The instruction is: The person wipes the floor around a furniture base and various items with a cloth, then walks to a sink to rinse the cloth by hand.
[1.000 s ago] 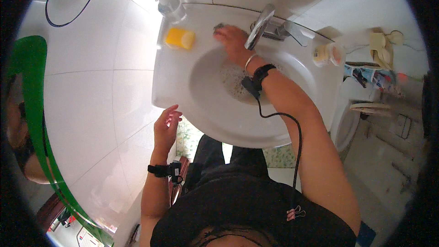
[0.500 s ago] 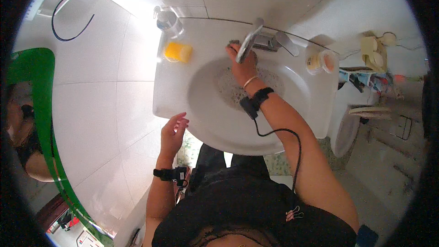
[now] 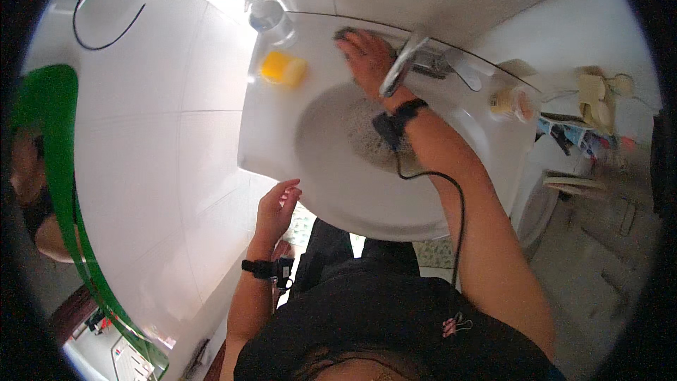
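My right hand [image 3: 368, 60] presses flat on the back rim of the white washbasin [image 3: 271, 137], left of the tap. Under its fingers is a dark grey scouring pad [image 3: 344, 33], mostly covered by the hand and blurred. The chrome tap [image 3: 402, 67] passes over my right wrist. Grey, foamy water [image 3: 363, 134] lies in the bowl below. My left hand [image 3: 277, 208] hovers by the basin's front left edge, fingers loosely bent and apart, holding nothing.
A yellow sponge [image 3: 277, 67] and a clear pump bottle [image 3: 271, 21] stand on the basin's left ledge. Tubs [image 3: 511, 104] sit on the right ledge. A toilet [image 3: 539, 197] stands to the right. A green-framed mirror [image 3: 60, 141] hangs left. A cable runs along my right arm.
My right hand has slid from beside the tap to the back and left along the rim, taking the scouring pad along. The left hand stays nearly still. The view has shifted slightly.
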Available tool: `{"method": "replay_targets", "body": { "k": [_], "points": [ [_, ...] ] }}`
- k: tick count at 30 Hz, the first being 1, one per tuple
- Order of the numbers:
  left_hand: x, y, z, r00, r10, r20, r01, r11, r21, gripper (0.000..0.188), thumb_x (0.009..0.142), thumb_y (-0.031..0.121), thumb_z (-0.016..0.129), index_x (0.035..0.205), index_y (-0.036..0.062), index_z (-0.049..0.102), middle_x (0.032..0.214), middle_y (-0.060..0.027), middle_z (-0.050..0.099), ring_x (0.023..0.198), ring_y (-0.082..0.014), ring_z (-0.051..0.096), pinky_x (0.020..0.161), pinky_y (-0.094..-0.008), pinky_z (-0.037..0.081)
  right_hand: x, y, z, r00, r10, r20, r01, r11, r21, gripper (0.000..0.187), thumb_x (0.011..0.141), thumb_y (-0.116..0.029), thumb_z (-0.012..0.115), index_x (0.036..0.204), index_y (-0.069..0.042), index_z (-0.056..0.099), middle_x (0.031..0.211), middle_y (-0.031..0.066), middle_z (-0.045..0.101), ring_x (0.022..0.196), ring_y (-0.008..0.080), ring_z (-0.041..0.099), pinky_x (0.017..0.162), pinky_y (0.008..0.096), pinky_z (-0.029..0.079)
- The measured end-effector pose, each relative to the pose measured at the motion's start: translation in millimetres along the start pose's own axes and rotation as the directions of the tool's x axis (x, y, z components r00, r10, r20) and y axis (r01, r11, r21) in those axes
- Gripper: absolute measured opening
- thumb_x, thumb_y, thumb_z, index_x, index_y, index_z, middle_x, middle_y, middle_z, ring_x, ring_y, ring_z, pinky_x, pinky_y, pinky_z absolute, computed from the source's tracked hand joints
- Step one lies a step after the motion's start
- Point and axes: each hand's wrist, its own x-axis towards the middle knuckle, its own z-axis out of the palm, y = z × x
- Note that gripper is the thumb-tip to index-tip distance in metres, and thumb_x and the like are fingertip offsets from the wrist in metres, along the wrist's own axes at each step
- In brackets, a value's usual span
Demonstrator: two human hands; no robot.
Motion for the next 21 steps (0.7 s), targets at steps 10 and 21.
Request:
{"method": "replay_targets", "body": {
  "k": [10, 21],
  "points": [
    [34, 16, -31, 0.97, 0.141, -0.198, -0.139, 0.99, 0.025, 0.04, 0.091, 0.009, 0.067, 0.129, 0.0044, 0.057, 0.111, -0.0125, 0.065, 0.093, -0.0199, 0.066, 0.079, -0.0307, 0.054, -53, -108, 0, 0.989, -0.139, -0.046, 0.144, 0.876, 0.461, 0.029, 0.079, -0.001, 0.06, 0.105, -0.011, 0.066, 0.105, 0.0088, 0.066, 0.101, 0.0312, 0.061, 0.095, 0.0446, 0.045],
    [222, 73, -53, 0.885, 0.449, 0.126, -0.377, 0.528, 0.761, 0.09, 0.072, 0.013, 0.081, 0.146, 0.0018, 0.029, 0.15, -0.022, 0.033, 0.135, -0.0417, 0.037, 0.114, -0.0442, 0.035, -7, -53, 7, 0.916, 0.308, -0.259, -0.283, 0.951, 0.127, 0.034, 0.088, -0.004, 0.058, 0.121, -0.007, 0.061, 0.117, 0.0138, 0.062, 0.117, 0.0349, 0.052, 0.103, 0.0457, 0.04]
  ]
}}
